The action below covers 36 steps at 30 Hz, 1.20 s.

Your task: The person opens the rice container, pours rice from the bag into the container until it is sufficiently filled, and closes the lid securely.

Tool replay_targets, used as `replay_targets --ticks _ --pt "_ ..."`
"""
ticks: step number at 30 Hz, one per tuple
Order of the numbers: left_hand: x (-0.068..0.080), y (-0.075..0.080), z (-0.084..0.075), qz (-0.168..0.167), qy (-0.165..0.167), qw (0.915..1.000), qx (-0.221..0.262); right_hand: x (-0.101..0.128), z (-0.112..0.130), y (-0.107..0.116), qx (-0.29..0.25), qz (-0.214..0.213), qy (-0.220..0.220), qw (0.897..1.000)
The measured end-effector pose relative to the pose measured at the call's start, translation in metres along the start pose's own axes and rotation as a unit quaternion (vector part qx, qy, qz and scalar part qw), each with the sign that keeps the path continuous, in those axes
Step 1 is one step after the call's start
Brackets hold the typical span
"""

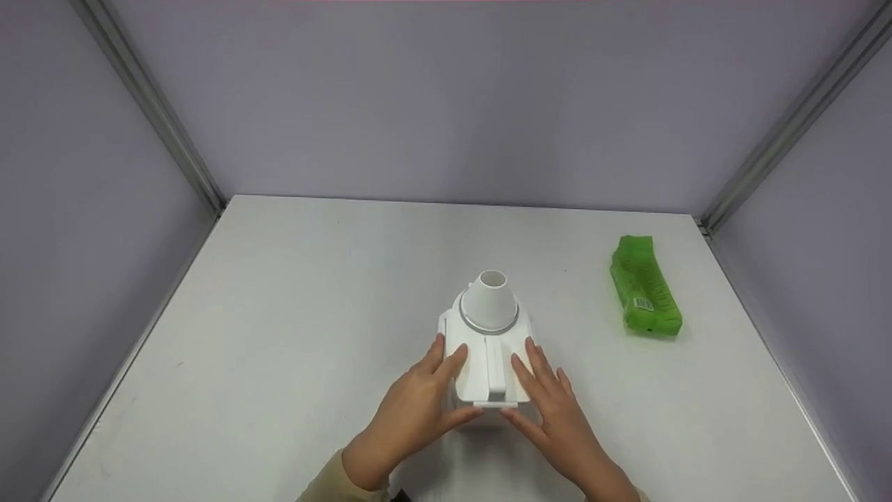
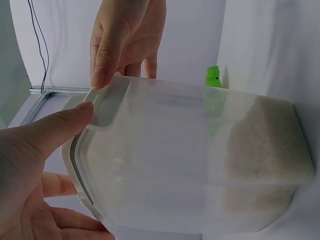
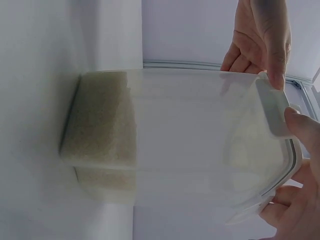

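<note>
A clear plastic storage container [image 2: 165,150] stands upright on the table, its bottom part filled with pale rice-like grain [image 2: 265,142]. On top is a white lid [image 1: 470,376] with a cone-shaped white cup [image 1: 489,310] and a raised bar. My left hand [image 1: 411,404] grips the lid's near left corner, thumb at the front clip [image 2: 111,107] and fingers along the top and side. Mirroring it, my right hand [image 1: 557,418] holds the near right corner, its thumb on the same clip and fingers spread over the lid's top and right side.
A green plastic packet [image 1: 644,289] with a barcode label lies on the right side of the white table [image 1: 293,314]. Grey panels [image 1: 453,104] with metal corner rails enclose the table at the back and both sides.
</note>
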State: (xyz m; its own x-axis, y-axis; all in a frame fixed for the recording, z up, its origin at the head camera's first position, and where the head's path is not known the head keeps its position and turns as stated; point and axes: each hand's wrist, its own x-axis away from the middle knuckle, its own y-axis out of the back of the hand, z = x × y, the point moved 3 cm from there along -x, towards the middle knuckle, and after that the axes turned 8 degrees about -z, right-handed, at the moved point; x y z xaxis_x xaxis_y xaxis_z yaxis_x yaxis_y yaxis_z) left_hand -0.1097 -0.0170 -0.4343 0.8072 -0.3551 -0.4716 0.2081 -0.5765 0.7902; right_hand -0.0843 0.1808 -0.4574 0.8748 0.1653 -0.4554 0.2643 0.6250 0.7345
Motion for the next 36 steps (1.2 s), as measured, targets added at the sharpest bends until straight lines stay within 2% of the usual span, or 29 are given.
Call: replay_targets --ticks 8,17,24,36 --pt "0.0017 -0.0014 0.0039 0.012 0.0 0.9999 0.006 0.0007 0.0012 -0.0008 -0.01 0.003 -0.003 1.0" --pt "0.0022 -0.0029 0.0054 0.005 -0.004 0.9998 0.018 -0.0001 -0.0001 -0.0022 -0.014 0.009 -0.012 1.0" --pt "0.0009 -0.0037 0.0052 0.014 0.001 0.9994 0.033 0.0007 -0.0012 -0.0007 -0.014 -0.01 0.004 1.0" --pt "0.0016 -0.003 0.0061 0.019 0.009 0.999 0.039 0.0012 0.0006 -0.0006 -0.015 -0.004 0.001 1.0"
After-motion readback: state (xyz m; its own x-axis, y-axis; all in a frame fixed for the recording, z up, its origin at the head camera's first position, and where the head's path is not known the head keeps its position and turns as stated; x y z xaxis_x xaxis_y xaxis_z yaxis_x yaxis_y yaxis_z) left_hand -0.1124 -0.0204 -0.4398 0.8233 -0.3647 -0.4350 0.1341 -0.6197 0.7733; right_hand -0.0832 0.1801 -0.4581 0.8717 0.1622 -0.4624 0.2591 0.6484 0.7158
